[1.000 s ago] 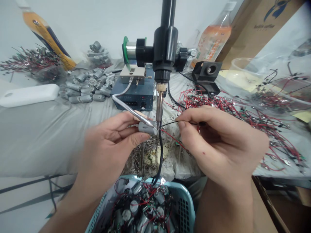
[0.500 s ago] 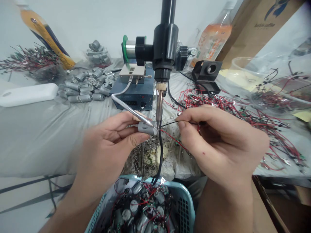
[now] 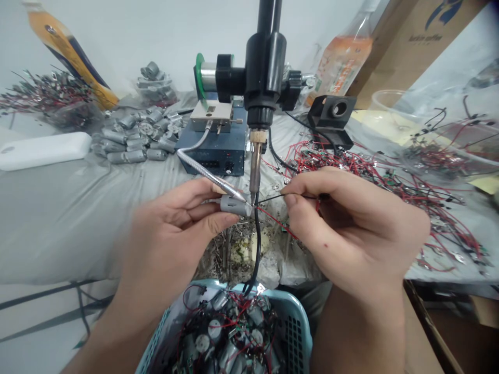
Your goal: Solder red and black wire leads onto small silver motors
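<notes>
My left hand [image 3: 183, 218] pinches a small grey cylindrical motor [image 3: 234, 205] lying on its side, its terminal end facing right. Directly over that end stands the upright soldering iron [image 3: 255, 166], its tip at the terminals. A bent metal solder feed tube [image 3: 200, 166] comes down to the same spot. My right hand [image 3: 351, 223] is closed on a thin black wire [image 3: 270, 198] between thumb and forefinger, the wire's end reaching the motor. A red wire [image 3: 273, 215] also runs from the terminals under this hand. The exact joint is too small to make out.
A blue basket [image 3: 302, 311] full of wired motors stands below the table edge. Bare motors [image 3: 136, 137] are heaped at back left, beside the blue solder feeder box [image 3: 214, 148]. Tangled red wires [image 3: 374, 176] cover the right side. A black cable [image 3: 257, 249] hangs in the middle.
Both hands, the motor and the wires stay almost where they were at the iron's tip. The whole view has shifted very slightly.
</notes>
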`<state>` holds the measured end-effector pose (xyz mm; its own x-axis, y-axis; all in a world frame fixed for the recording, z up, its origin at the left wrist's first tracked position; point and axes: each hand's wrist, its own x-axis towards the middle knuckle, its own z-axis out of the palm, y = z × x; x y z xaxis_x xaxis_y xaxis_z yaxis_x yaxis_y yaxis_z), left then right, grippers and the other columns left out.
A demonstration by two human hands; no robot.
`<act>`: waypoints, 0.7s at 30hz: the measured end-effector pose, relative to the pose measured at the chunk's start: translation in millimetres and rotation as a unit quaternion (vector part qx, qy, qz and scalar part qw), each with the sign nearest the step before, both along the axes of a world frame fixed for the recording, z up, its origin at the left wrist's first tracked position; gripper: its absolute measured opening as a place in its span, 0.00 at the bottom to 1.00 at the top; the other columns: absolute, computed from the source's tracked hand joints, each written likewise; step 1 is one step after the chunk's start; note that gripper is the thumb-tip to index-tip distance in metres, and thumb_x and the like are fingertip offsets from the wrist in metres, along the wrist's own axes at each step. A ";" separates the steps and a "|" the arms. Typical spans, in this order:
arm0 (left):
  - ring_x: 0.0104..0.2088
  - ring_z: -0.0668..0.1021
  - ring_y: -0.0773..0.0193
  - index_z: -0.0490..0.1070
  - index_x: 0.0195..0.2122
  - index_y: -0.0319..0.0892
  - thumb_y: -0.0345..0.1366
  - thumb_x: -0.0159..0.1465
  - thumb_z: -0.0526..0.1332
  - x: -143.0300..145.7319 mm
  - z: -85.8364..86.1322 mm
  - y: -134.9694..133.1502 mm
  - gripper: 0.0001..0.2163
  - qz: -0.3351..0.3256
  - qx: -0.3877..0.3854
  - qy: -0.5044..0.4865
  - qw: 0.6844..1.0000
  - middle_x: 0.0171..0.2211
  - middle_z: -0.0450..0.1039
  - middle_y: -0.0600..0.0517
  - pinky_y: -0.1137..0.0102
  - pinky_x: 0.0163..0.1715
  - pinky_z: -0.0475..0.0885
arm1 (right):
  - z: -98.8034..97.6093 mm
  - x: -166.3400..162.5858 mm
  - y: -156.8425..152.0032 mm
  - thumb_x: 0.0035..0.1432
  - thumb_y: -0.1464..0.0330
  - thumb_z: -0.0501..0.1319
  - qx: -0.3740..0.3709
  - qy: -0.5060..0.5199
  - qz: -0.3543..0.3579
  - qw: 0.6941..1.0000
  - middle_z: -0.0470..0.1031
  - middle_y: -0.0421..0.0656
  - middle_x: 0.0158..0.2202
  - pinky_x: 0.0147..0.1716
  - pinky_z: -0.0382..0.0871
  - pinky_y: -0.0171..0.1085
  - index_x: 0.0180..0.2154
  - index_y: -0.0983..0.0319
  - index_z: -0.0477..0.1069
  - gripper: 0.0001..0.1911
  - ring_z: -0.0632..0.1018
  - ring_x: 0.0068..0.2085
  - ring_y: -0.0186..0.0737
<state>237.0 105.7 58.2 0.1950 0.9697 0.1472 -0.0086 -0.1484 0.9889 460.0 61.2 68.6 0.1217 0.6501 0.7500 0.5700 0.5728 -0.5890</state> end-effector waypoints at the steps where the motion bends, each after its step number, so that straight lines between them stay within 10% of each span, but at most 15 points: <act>1: 0.49 0.94 0.62 0.92 0.52 0.60 0.34 0.66 0.85 0.3 0.3 -0.1 0.16 -0.001 0.002 0.002 1.000 0.51 0.94 0.59 0.76 0.52 0.89 | 0.1 0.1 -0.4 0.68 0.80 0.67 -0.002 0.001 -0.002 1.000 0.77 0.33 0.32 0.34 0.70 0.34 0.41 0.57 0.81 0.11 0.72 0.31 0.27; 21: 0.48 0.94 0.62 0.93 0.50 0.59 0.32 0.66 0.84 -0.3 -0.8 -0.2 0.15 -0.017 0.002 -0.012 1.000 0.49 0.94 0.60 0.77 0.51 0.89 | 4.4 -0.7 0.3 0.63 0.79 0.65 -0.019 -0.002 0.017 1.000 0.74 0.34 0.30 0.31 0.66 0.36 0.37 0.58 0.78 0.10 0.71 0.30 0.30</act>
<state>236.7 105.6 57.4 0.2246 0.9619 0.1556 -0.0371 -0.1511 0.9878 459.4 61.5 73.0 0.0958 0.6816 0.7254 0.5529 0.5696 -0.6082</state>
